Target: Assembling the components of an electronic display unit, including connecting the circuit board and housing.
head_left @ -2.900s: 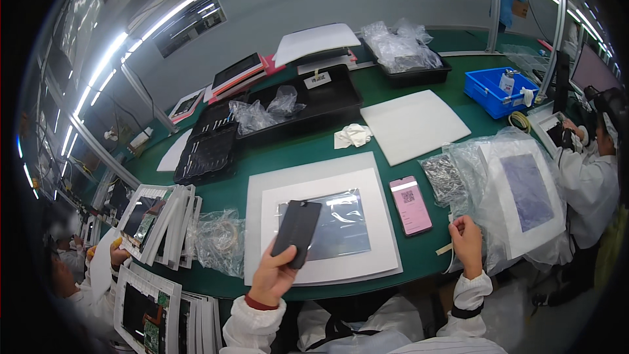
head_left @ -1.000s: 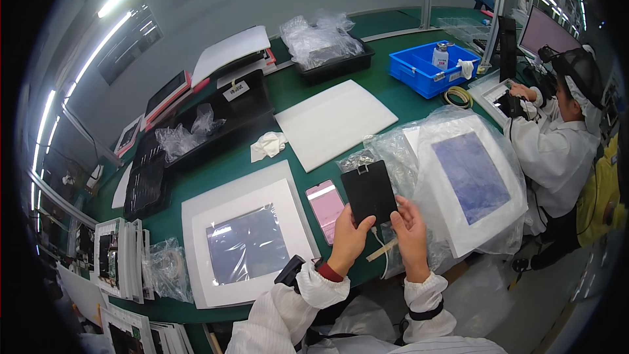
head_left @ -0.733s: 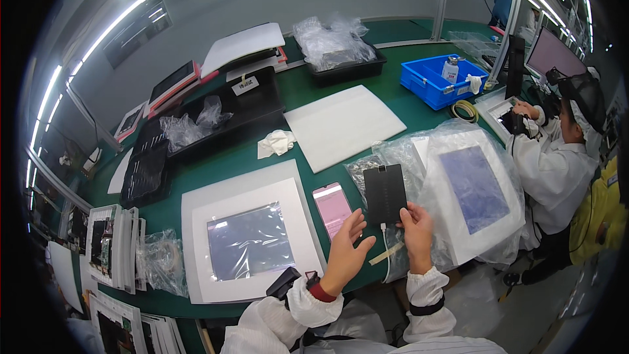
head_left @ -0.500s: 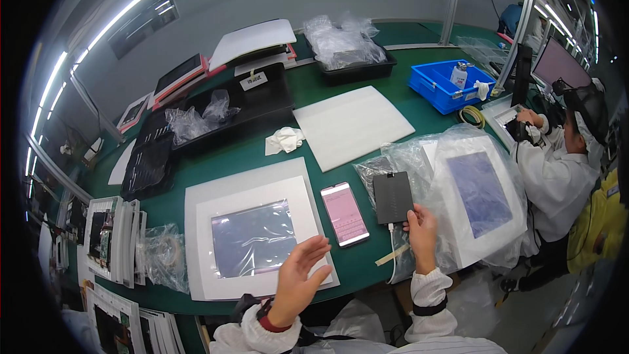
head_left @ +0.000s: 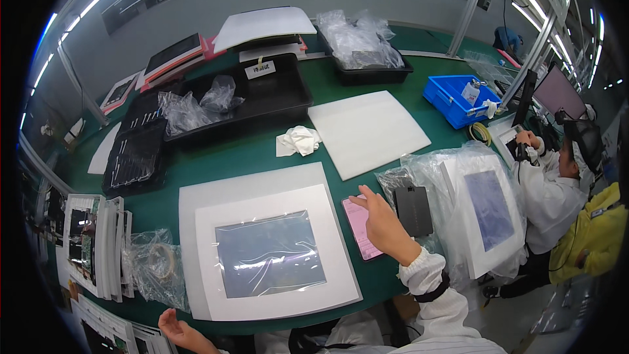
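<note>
My right hand [head_left: 388,228] reaches over a phone [head_left: 359,226] with a pink screen; its fingers are extended and hold nothing, and whether they touch the screen I cannot tell. Just right of that hand lies a flat dark grey box [head_left: 413,211] on clear plastic wrapping. Low at the left, my left hand [head_left: 183,333] is off the table's front edge, fingers loosely bent and apart, with nothing seen in them. A white-framed panel [head_left: 270,255] under clear film lies between my hands on a white foam sheet [head_left: 190,223].
At the left stand several white frames with circuit boards [head_left: 85,242], beside a plastic-wrapped tape roll [head_left: 159,265]. Farther back are a black tray [head_left: 275,92], a foam sheet [head_left: 370,134] and a blue bin [head_left: 452,101]. A bagged panel [head_left: 485,210] lies right, near a seated co-worker [head_left: 557,190].
My right hand has let go of the dark grey box and moved left over the phone. My left hand has swung from above the framed panel down to the lower left. The view has shifted.
</note>
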Demonstrator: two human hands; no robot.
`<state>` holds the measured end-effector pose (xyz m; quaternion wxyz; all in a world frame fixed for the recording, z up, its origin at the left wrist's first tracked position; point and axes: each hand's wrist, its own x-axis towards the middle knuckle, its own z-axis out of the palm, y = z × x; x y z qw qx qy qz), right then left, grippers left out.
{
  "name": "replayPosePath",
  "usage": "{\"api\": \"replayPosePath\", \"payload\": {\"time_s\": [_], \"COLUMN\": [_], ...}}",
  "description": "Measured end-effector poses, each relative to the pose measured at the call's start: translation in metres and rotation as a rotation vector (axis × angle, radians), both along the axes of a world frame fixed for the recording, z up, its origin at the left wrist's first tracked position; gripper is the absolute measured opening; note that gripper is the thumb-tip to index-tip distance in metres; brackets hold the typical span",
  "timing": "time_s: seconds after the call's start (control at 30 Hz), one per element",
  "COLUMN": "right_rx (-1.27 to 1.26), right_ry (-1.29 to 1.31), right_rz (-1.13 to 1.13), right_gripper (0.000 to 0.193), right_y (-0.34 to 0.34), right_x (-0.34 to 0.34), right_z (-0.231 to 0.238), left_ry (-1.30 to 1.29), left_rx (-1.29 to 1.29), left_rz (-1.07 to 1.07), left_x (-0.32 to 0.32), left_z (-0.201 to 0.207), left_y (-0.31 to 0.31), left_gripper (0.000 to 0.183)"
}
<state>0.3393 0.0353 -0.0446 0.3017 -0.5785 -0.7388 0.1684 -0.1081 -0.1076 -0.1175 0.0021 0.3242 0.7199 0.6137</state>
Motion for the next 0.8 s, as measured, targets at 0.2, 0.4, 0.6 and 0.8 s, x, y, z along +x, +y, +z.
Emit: {"api": "replayPosePath", "payload": {"time_s": [0.2,0.4,0.6,0.8], "right_rx": [-0.051,0.028,0.002,0.004], "right_ry": [-0.101,-0.145,-0.186,-0.366], "right_rz": [0.05,-0.048,-0.068,-0.039], "right_gripper": [0.051,0.054,0.056,0.056], "right_y": [0.006,-0.004,-0.012,-0.044], "right_x": [-0.013,-0.009,-0.001,-0.003], "right_z": [-0.007,0.006,0.004,0.001], "left_ry": [0.038,0.031,0.143,0.184], "left_rx": [-0.024,0.022,0.008,0.011], "left_rz": [0.043,0.017,0.086,0.03], "left_x": [-0.004,0.005,0.013,0.007], "left_z": [-0.024,-0.022,-0.025,-0.03], "left_y": [-0.005,0.003,0.003,0.0], "left_gripper": [0.043,0.039,0.035,0.032]}}
